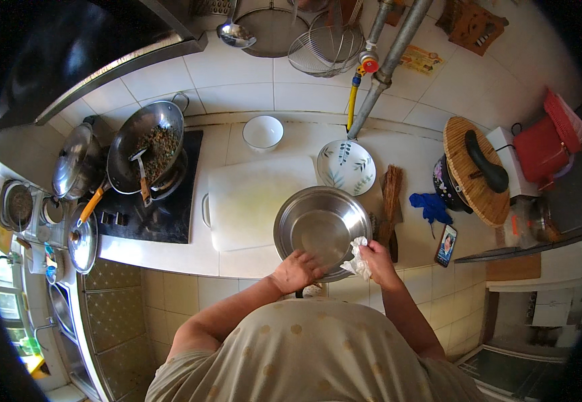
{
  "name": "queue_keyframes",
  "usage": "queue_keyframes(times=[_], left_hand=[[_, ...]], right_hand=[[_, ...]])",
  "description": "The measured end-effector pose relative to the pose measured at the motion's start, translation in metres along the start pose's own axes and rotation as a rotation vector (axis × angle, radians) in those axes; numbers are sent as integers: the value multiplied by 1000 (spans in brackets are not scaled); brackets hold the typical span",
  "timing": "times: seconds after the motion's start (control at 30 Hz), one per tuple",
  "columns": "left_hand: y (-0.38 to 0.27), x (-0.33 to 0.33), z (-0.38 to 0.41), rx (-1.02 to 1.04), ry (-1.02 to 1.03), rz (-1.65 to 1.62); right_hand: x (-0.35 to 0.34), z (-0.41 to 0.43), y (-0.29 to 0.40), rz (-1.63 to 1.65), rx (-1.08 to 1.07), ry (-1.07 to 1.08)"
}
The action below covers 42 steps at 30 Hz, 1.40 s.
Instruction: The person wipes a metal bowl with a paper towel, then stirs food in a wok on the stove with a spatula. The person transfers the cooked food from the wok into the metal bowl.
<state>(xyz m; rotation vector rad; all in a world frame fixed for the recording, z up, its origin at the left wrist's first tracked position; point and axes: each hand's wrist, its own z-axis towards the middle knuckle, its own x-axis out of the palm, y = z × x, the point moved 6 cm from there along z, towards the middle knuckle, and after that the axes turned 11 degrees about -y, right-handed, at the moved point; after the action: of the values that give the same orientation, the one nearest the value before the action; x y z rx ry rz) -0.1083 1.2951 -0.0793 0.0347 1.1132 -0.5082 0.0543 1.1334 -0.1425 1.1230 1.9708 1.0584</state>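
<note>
In front of me a stainless steel basin [321,201] rests on the near right part of a white cutting board [251,206], its near side reaching the counter's front edge. My left hand [297,271] lies over the basin's near rim, its blurred fingers reaching inside; whether they grip the rim is unclear. Pinched in my right hand [379,261] is a crumpled white tissue or cloth [356,259], against the basin's near right rim. Just behind the basin sits a leaf-patterned plate [346,163]. A white bowl [263,133] stands beyond the board.
A wok [122,161] with chopped food and a spatula [142,176] sits on the stove [170,221] at left. A bundled brush [390,193], blue cloth [431,207], phone [446,245] and pot with a wooden lid [454,166] lie right. A gas pipe [391,60] crosses behind.
</note>
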Motion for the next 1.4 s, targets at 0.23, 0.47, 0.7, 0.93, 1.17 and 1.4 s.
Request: queue_keyframes(times=[0.23,0.47,0.7,0.93,1.17,1.4], left_hand=[[61,-9,-88,-1414,-498,-652],[50,58,-86,-1648,-347,-1654],[52,49,-78,-1671,-335,-1728],[30,0,-41,-1671,-235,-1742],[37,-6,-57,-1729,-567,-1619],[49,-20,-58,-1675,-752,-1498]], right_hand=[[2,-6,-8,55,78,-85],[4,-23,9,87,107,29],[25,-35,158,-651,-982,-307],[169,-38,121,-1160,-1692,523],[111,3,97,-1657,-1387,179],[113,-82,94,-1320,-751,537]])
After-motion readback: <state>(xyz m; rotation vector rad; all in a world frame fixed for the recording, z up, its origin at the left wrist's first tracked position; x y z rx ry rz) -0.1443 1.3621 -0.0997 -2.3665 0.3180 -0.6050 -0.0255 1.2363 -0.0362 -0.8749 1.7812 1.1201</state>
